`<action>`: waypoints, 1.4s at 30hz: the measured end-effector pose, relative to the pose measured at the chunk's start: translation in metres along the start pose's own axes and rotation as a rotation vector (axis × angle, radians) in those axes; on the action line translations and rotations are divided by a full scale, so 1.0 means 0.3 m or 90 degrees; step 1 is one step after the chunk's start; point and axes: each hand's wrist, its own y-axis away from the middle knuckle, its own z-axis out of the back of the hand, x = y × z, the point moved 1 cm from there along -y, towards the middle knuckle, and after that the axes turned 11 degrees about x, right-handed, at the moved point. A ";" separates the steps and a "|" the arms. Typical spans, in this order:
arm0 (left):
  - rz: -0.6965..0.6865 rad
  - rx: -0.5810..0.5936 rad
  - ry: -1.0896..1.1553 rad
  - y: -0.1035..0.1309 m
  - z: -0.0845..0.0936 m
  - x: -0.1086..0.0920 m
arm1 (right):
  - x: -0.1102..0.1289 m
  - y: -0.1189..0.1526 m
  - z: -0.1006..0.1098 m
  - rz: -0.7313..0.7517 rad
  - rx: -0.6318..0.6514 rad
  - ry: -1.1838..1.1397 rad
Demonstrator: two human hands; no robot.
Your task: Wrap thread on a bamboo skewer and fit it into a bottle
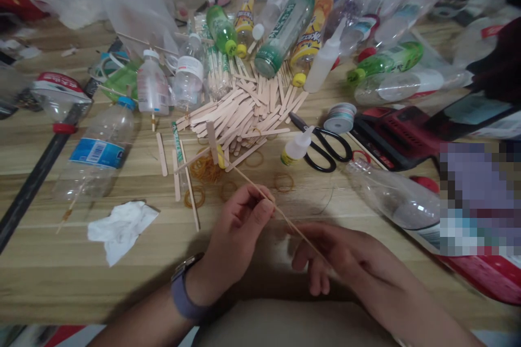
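Note:
My left hand [238,230] and my right hand [345,260] both pinch a thin wooden skewer [280,214] just above the wooden table [61,276]. The skewer runs up and to the left, and at its far end sits a crossed ice-cream-stick piece with a yellow part [215,153]. A watch with a purple strap is on my left wrist. Rubber bands [205,172] lie loose on the table right behind my hands. A pile of ice-cream sticks [244,111] lies further back.
Several empty plastic bottles [95,152] lie around the table's back and sides. Black scissors [325,146], a small glue bottle [297,146], a spool of thread [341,117] and a red-black tool [396,138] sit right of the pile. A crumpled tissue [120,227] lies left.

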 end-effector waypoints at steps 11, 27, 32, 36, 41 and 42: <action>-0.146 -0.108 0.077 -0.033 0.007 -0.080 | -0.030 0.004 0.024 -0.027 0.020 -0.134; -0.174 -0.149 -0.357 0.000 0.111 -0.162 | -0.023 0.079 0.075 0.079 -0.373 0.117; -0.091 -0.097 -0.306 0.022 0.087 -0.154 | -0.032 0.084 0.086 0.127 -0.480 0.199; -0.059 -0.099 -0.233 0.034 0.038 -0.107 | 0.005 0.109 0.049 0.210 -0.544 0.558; -0.044 -0.075 -0.156 0.044 -0.025 -0.049 | 0.015 0.087 0.009 0.266 -0.309 0.669; -0.039 -0.075 -0.142 0.046 -0.034 -0.042 | 0.008 0.077 0.004 0.255 -0.276 0.653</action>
